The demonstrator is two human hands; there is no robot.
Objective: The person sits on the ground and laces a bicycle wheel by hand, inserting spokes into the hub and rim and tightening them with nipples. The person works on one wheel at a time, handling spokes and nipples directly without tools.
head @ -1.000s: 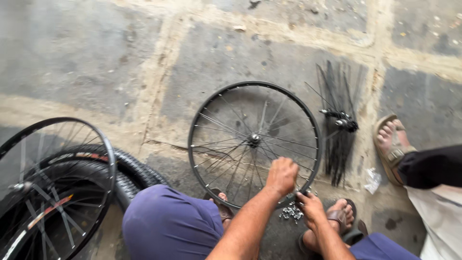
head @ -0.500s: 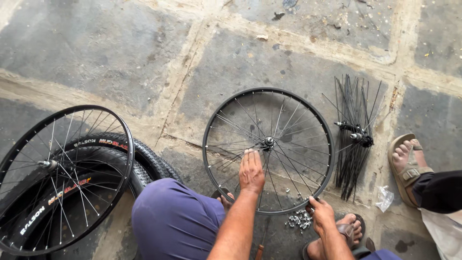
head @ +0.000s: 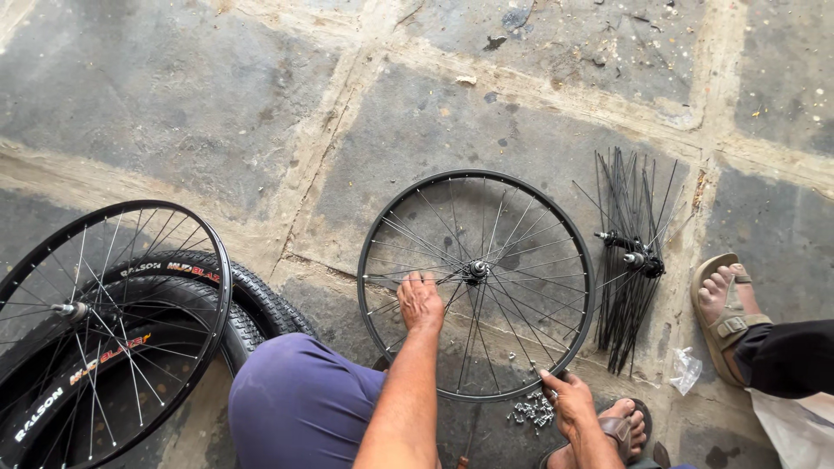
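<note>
Nearest, right hand [head: 569,401] curled onto the lower rim of the black spoked wheel [head: 476,284], fingers [head: 549,379] pinching the rim edge, with a small heap of silvery spoke nipples [head: 532,411] just beside the fingertips and a sandalled foot [head: 621,426] right below the palm. Left hand [head: 420,301] resting flat across the spokes just left of the hub [head: 477,270], fingers loosely together, gripping nothing clearly visible. Wheel lying flat on the stone floor [head: 217,104], under both hands. Well to the left of the left fingers, a second wheel [head: 104,330] stacked on black tyres [head: 261,304]. Beyond the right fingertips, a bundle of loose black spokes [head: 630,256] with hubs, a scrap of clear plastic [head: 685,369], then another person's sandalled foot [head: 725,313].
</note>
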